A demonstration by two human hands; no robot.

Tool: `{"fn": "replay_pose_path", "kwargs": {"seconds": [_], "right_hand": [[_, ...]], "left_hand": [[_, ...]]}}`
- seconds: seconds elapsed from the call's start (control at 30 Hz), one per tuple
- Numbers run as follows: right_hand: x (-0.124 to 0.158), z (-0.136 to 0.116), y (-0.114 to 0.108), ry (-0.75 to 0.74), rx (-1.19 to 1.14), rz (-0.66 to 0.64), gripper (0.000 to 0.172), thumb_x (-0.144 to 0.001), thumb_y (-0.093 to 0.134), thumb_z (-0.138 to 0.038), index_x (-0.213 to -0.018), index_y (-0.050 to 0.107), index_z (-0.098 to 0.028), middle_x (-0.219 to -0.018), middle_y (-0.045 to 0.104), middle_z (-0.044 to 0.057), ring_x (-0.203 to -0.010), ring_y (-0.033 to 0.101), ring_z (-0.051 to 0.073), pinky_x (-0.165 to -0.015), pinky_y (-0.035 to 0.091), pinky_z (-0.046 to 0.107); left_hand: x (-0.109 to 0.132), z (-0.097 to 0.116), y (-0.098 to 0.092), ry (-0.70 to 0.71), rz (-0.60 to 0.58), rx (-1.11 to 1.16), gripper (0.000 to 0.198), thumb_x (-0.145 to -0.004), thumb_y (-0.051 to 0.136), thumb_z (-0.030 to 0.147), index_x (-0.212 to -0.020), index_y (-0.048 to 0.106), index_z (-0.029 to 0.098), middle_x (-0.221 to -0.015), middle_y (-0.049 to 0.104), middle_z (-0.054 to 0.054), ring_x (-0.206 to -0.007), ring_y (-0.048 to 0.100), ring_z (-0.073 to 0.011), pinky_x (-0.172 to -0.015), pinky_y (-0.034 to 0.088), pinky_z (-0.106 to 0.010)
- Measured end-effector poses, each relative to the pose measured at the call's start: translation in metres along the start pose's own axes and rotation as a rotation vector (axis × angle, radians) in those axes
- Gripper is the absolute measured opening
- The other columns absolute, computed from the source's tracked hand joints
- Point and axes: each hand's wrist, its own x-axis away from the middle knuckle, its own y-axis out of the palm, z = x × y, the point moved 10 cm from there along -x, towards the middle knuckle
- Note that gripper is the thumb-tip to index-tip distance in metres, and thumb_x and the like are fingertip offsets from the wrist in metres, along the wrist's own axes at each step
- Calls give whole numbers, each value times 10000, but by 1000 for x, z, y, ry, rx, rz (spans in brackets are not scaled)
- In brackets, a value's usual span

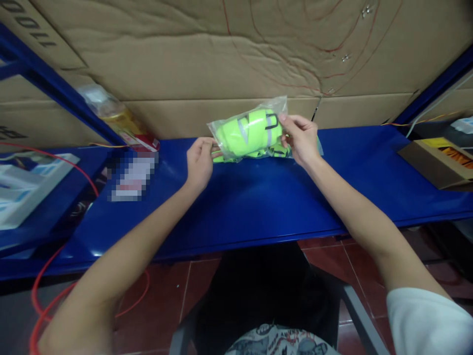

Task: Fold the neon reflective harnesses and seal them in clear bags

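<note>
A clear plastic bag [244, 135] holds a folded neon-yellow item with grey reflective strips and a black buckle, perhaps a safety vest. My left hand [201, 160] grips the bag's left end, fingers curled behind its edge. At the upper right corner, my right hand [301, 135] pinches the bag between thumb and fingers. The bag is tilted up at the back of the blue shelf. Under it lies more bagged neon-yellow material [279, 150], partly hidden by the upper bag and my right hand.
The blue shelf [258, 197] backs onto a cardboard wall [177, 64]. A bottle with yellow contents [118, 116] and a red-and-white box [142, 143] stand left. An open carton [436, 160] sits at right, a white tray [40, 187] far left. Red tubing [40, 296] loops at lower left.
</note>
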Motion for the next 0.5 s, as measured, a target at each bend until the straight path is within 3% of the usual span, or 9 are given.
{"fn": "replay_pose_path", "kwargs": {"seconds": [0.07, 0.2, 0.33, 0.4, 0.5], "right_hand": [[-1, -12, -3, -48, 56, -17, 515, -776, 849, -761, -841, 761, -258, -629, 609, -17, -508, 568, 130, -403, 453, 266], [4, -20, 17, -63, 165, -234, 533, -768, 870, -747, -834, 752, -232, -608, 622, -7, -484, 565, 128, -405, 440, 268], [-7, -25, 0, -87, 86, -111, 605, -816, 760, -846, -963, 714, -261, -758, 698, 20, -674, 701, 181, -534, 545, 297], [-12, -25, -4, -74, 57, -118, 640, -778, 770, -874, -963, 686, -267, -797, 707, 19, -747, 727, 197, -587, 576, 316], [-11, -24, 7, -12, 54, -275, 677, -689, 838, -872, -895, 662, -251, -832, 719, 14, -808, 743, 211, -675, 627, 368]], "left_hand": [[0, -2, 2, -20, -15, 34, 482, -910, 683, 718, -926, 588, 245, -1014, 747, -56, -824, 723, -172, -693, 608, -302], [8, 7, 7, 46, -47, -16, 452, -1018, 530, 699, -1031, 586, 251, -1119, 765, -93, -930, 743, -186, -795, 615, -322], [23, 30, 21, 238, -176, -201, 505, -1006, 579, 726, -1231, 546, 275, -1308, 709, -114, -1165, 714, -225, -969, 595, -379], [33, 39, 32, 318, -281, -257, 637, -946, 686, 727, -1356, 487, 281, -1390, 663, -142, -1231, 693, -244, -1019, 582, -402], [47, 42, 48, 343, -414, -312, 1009, -729, 932, 672, -1485, 396, 274, -1434, 632, -181, -1246, 687, -288, -1019, 590, -436]]}}
